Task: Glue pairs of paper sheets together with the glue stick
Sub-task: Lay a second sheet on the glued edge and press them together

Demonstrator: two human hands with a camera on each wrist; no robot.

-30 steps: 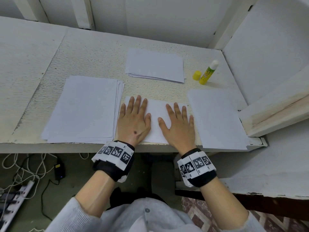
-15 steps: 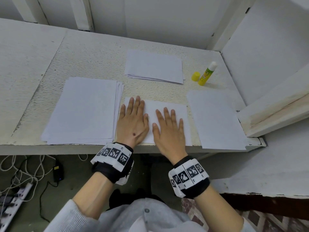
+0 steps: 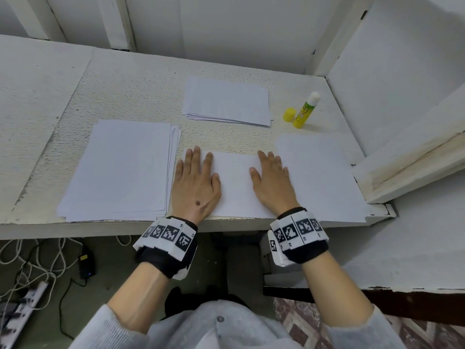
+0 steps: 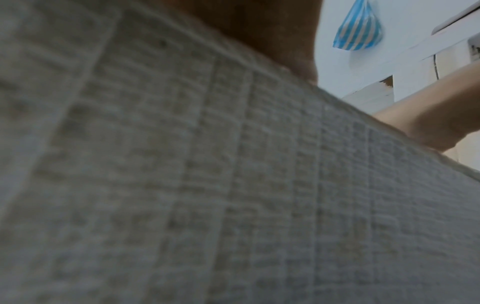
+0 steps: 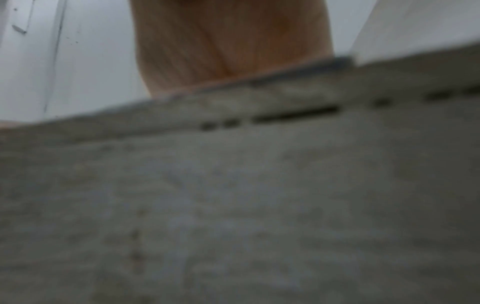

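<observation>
Item one, the sheet under work (image 3: 236,182): white paper lying flat at the near edge of the table (image 3: 130,96), between a tall stack of sheets (image 3: 120,170) on its left and a single sheet (image 3: 322,177) on its right, whose left edge my right hand partly covers. I have both palms down on it. My left hand (image 3: 195,185) lies flat on the sheet's left end, fingers straight and close together, thumb out to the side; my right hand (image 3: 273,182) lies flat on the right end, fingers straight and slightly fanned, thumb pointing inward. Neither hand grips anything. Item two, the glue stick (image 3: 305,110): yellow body, white tip bare, standing tilted at the far right of the table, well apart from both hands. Item three, its yellow cap (image 3: 289,114), just beside the stick on the left. Item four, a smaller pile of sheets (image 3: 226,102) at the far middle. Both wrist views are blurred (only the table edge, a palm and my grey sleeve (image 4: 233,185) are legible).
</observation>
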